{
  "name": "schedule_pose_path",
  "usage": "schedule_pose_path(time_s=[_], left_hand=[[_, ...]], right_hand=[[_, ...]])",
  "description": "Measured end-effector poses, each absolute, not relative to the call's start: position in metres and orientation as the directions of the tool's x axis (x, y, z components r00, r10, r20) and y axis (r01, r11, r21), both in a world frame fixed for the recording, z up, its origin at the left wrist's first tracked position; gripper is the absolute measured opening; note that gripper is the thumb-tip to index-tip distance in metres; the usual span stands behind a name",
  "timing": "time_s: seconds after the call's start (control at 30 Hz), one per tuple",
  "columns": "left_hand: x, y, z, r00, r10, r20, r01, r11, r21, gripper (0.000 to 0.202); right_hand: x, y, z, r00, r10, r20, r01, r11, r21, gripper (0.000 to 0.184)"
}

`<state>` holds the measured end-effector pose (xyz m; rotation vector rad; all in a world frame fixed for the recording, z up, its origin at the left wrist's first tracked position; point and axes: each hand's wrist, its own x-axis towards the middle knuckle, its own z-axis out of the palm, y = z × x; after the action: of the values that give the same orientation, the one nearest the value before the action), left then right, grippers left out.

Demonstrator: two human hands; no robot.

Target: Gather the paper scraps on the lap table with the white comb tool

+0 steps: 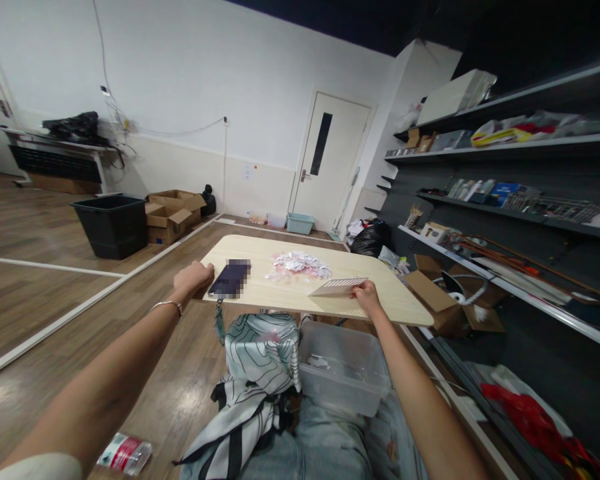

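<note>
My left hand is closed at the left edge of a pale wooden table, its fingers curled against the edge. Just right of it lies a dark phone, partly blurred out, with a strap dangling over the near edge. In my right hand is a flat white card with a row of stripes along its upper edge, held tilted over the tabletop. Behind the card, a loose heap of small white and pinkish paper pieces is spread out.
A clear plastic box rests on my lap beside a patterned cloth. On the floor at left lies a plastic bottle. A black bin and cardboard boxes stand further back. Loaded shelves line the right side.
</note>
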<state>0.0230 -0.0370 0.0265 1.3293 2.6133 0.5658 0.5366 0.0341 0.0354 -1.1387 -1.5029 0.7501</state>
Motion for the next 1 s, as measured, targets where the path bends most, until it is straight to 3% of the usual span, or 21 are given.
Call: schedule_pose_path(time_s=[0.3, 0.53, 1.0], left_hand=[[0.021, -0.036, 0.024, -0.600, 0.799, 0.042, 0.741, 0.535, 0.406, 0.071], [0.022, -0.037, 0.025, -0.595, 0.803, 0.035, 0.744, 0.533, 0.404, 0.071], [0.022, -0.036, 0.025, -0.604, 0.797, 0.030, 0.737, 0.543, 0.402, 0.070]], right_hand=[[0.538, 0.032, 0.034, 0.072, 0.945, 0.318, 0.053, 0.315, -0.948, 0.018], [0.537, 0.034, 0.035, -0.127, 0.926, 0.355, 0.296, 0.377, -0.877, 0.013], [0.554, 0.030, 0.036, -0.228, 0.846, 0.481, 0.335, 0.532, -0.778, 0.027]])
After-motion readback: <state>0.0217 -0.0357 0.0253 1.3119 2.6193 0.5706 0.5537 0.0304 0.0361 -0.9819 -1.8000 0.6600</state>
